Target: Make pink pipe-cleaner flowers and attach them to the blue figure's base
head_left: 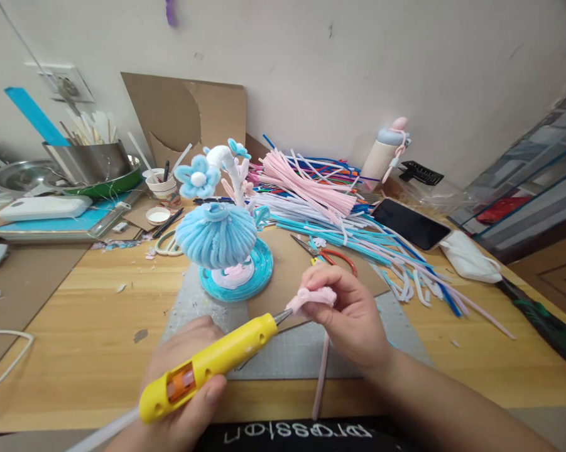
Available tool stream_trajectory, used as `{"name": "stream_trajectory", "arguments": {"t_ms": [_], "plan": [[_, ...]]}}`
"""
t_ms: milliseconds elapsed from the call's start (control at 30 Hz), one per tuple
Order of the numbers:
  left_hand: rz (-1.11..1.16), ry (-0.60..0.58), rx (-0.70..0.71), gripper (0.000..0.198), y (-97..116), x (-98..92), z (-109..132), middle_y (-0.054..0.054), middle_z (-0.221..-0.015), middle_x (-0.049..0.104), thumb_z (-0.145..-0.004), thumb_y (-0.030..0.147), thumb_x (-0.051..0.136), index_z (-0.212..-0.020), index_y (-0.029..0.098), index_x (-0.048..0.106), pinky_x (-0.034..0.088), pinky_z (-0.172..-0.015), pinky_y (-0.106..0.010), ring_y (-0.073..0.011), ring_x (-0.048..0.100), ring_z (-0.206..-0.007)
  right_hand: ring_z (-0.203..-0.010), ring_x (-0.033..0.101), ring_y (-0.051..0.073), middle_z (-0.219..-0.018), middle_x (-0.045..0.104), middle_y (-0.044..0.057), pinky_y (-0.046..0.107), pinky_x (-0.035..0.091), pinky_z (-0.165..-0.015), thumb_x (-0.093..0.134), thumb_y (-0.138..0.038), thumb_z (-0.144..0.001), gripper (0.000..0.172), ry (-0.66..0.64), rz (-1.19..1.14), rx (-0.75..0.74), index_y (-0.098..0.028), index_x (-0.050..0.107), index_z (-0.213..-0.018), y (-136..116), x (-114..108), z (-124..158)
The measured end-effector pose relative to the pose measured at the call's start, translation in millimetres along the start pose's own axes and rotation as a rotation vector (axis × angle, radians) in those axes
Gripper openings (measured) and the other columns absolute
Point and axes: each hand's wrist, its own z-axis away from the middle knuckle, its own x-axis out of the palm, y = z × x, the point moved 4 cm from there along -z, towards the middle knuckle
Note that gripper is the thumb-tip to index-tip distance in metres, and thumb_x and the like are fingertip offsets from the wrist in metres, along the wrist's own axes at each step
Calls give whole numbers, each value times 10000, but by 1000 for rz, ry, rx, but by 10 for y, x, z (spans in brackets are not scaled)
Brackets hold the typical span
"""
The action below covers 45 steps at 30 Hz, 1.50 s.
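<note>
My left hand [188, 370] is wrapped round a yellow hot glue gun [226, 351], a glue stick trailing from its back end. The gun's metal tip meets the left edge of a small pink pipe-cleaner piece [313, 300]. Between thumb and fingers, my right hand [351, 314] pinches that piece. A pink pipe-cleaner stem [322, 376] hangs below it. Just beyond my hands stands a pipe-cleaner lamp with a pleated blue shade [217, 237], a blue flower [198, 177] and a round blue base [261, 270].
Under the work lies a grey cutting mat [283, 358]. Orange-handled scissors [339, 258] rest near my right hand. Behind are piled pipe cleaners [311, 188], a phone [411, 223] and a bottle [384, 154]. At left stands a metal pot [92, 160] of sticks.
</note>
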Motion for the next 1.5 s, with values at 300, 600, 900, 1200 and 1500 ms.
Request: {"name": "stream_trajectory", "arguments": {"t_ms": [300,600,900,1200,1500], "plan": [[0,60,40,291,31,-51,-23,15,-554,454,-883,420,376,-659,237,411,374,-485,-312,-173,466,-511,-727,551,112,-829,567,-5,241,483,-628,692,-153,-759,147,38,24,-13,-241,626,-856,5,-26,5],[-34,55,36,337,57,-39,-52,14,-532,433,-884,448,374,-632,226,399,360,-464,-301,-163,451,-493,-711,546,115,-822,563,-3,248,488,-610,692,-158,-761,151,37,17,8,-243,625,-865,6,-19,-1],[-39,42,49,240,24,-40,-15,10,-556,463,-871,352,371,-663,242,415,392,-486,-318,-179,474,-516,-724,543,107,-845,563,-9,226,488,-601,679,-161,-772,151,49,-17,15,-259,631,-876,32,-40,13],[-33,49,52,301,65,-42,-38,7,-545,459,-890,419,356,-655,237,405,375,-463,-312,-176,468,-508,-679,523,95,-851,550,-2,205,480,-550,694,-215,-761,129,92,-67,90,-249,627,-866,63,-55,19],[-14,66,62,330,57,-32,-74,15,-533,440,-885,441,379,-639,222,392,366,-461,-295,-155,454,-491,-443,379,31,-668,523,-52,116,267,-357,684,-244,-771,135,55,-267,284,-255,586,-865,152,-3,16]]}}
